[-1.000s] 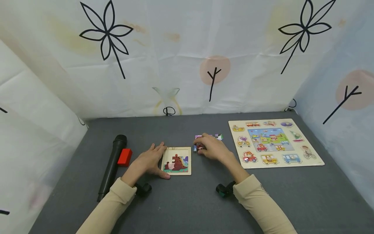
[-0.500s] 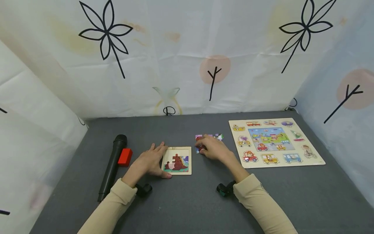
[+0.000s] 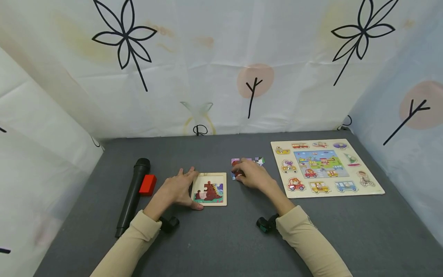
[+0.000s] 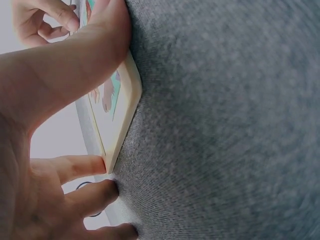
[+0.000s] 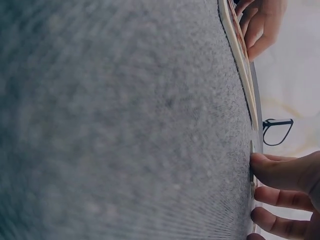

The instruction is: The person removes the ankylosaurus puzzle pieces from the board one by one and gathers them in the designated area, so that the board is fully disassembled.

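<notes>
A small wooden jigsaw board [image 3: 209, 204] lies on the table, partly filled with pieces that form a reddish-brown dinosaur. Spread around its left side is my left hand [image 3: 178, 189], thumb at the near edge and a fingertip at the corner; the left wrist view shows the board's pale edge [image 4: 131, 92] by the thumb. Just beyond and to the right, my right hand [image 3: 254, 174] has curled fingers on a dark red jigsaw piece [image 3: 238, 172], low at the table. More purple and blue puzzle pieces [image 3: 260, 160] lie around it, partly hidden by the fingers.
A large wooden vehicle puzzle [image 3: 287, 194] lies at the right. On the left are a black microphone [image 3: 129, 204] and a red block [image 3: 148, 185] beside it. White printed cloth [image 3: 221, 77] hangs behind the grey table [image 3: 221, 246].
My right hand and the pieces under its fingers have shifted slightly to the right. The left hand and the jigsaw board have stayed almost in place.
</notes>
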The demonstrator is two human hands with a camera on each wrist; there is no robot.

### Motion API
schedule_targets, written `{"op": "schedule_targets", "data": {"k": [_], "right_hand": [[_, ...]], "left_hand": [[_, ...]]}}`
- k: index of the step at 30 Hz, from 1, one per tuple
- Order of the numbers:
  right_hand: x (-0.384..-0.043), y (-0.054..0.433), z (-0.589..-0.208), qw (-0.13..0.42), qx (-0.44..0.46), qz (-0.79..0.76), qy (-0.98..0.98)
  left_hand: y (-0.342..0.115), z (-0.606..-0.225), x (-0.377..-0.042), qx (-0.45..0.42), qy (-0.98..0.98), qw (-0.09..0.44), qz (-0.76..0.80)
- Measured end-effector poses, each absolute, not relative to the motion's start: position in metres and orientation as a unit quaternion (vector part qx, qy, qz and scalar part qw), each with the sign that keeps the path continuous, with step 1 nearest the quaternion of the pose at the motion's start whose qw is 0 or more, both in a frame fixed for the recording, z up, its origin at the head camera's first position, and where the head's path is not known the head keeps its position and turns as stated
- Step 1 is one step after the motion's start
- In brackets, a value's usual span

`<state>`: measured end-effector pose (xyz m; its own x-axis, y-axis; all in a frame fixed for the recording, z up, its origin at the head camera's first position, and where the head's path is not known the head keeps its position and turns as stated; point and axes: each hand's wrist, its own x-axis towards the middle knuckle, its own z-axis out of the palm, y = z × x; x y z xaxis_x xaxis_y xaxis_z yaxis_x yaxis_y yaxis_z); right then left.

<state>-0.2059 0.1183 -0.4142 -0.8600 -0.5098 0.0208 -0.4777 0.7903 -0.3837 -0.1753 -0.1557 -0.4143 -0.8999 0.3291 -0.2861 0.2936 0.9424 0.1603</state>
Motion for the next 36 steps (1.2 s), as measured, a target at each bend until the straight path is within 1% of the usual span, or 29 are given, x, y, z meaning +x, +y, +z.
{"op": "schedule_targets", "data": {"k": [9,36], "right_hand": [[-0.2062,0.1150,-0.4164,0.026,-0.257,-0.191,0.947],[-0.2043,0.1125,-0.4129,0.037,-0.237,-0.188,0.952]], "left_hand": [[-0.1563,-0.4140,-0.1757,0.158,0.973,0.157,0.066],[-0.1562,-0.4147,-0.1749,0.156,0.974,0.153,0.059]]}}
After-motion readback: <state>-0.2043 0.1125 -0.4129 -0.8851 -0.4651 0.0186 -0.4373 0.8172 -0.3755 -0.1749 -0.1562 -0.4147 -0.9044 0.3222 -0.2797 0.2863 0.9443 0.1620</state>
